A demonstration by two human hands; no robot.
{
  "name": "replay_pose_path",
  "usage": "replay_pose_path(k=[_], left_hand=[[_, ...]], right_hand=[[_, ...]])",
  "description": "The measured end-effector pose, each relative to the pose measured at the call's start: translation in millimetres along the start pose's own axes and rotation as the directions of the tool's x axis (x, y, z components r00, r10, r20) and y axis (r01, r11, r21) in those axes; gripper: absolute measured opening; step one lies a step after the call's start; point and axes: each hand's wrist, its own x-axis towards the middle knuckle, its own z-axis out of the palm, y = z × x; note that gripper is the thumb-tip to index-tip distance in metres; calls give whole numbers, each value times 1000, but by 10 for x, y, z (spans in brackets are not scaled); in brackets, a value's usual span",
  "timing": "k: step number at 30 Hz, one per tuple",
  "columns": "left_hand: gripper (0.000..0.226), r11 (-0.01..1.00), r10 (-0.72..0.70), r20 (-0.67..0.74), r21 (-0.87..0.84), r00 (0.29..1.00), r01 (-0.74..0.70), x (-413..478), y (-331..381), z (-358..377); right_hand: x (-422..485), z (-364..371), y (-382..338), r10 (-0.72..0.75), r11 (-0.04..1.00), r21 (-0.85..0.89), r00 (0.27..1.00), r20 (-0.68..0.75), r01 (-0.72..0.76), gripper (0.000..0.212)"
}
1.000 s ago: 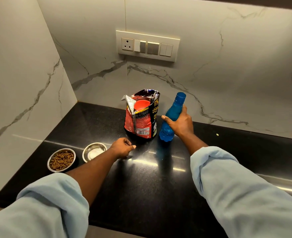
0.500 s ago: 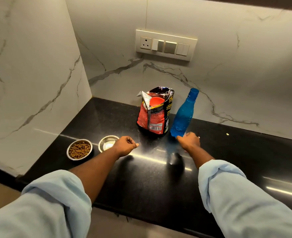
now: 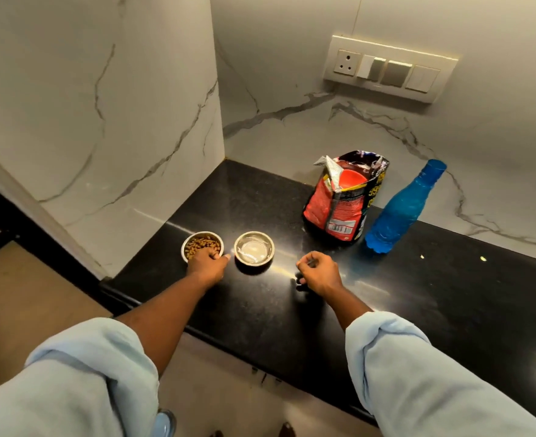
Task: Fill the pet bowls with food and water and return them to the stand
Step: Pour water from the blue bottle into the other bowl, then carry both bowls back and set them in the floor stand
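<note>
Head view, step: we judged both fills done; the kibble bowl [image 3: 202,245] and water bowl [image 3: 254,248] sat side by side on the bench [image 3: 449,294], ready for carrying to the stand, which was out of view.
Left hand [image 3: 208,263]: grip clamped on the kibble bowl's near rim.
Right hand [image 3: 318,271]: grip loosely curled, empty, near the water bowl.
Next move: a level lift, we reckoned, lest water spill.
Bottle [image 3: 400,209]: upright, long axis leaning slightly right, cap up.
Food bag [image 3: 342,200]: open, mouth upward.

You can read yellow digits "99" on the food bag [image 3: 344,200]; its barcode label below stays too blurred.
</note>
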Motion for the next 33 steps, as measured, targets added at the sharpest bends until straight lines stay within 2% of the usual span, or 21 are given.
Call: replay_pose_path(k=[5,12,16,22,27,33], left_hand=[[12,998,-66,-127,-6,990,66,174,-247,-209],[23,984,-180,-218,-59,959,171,413,-355,-399],[20,975,-219,-198,-82,955,207,488,-382,-414],[19,976,-192,-73,-121,979,183,561,-494,-378],[16,956,-194,-47,-232,980,178,553,-513,-385],[14,950,-192,-18,-254,981,181,507,-610,-410]], right_hand=[[107,385,-113,79,995,50,997,24,-80,12],[194,780,-243,91,982,165,996,-4,-89,21],[217,911,-282,84,978,192,996,-2,-82,26],[252,1008,-296,124,974,197,991,-42,-114,19],[248,1048,-313,162,963,229,983,-83,-140,20],[152,1062,-305,164,966,219,979,-122,-135,27]])
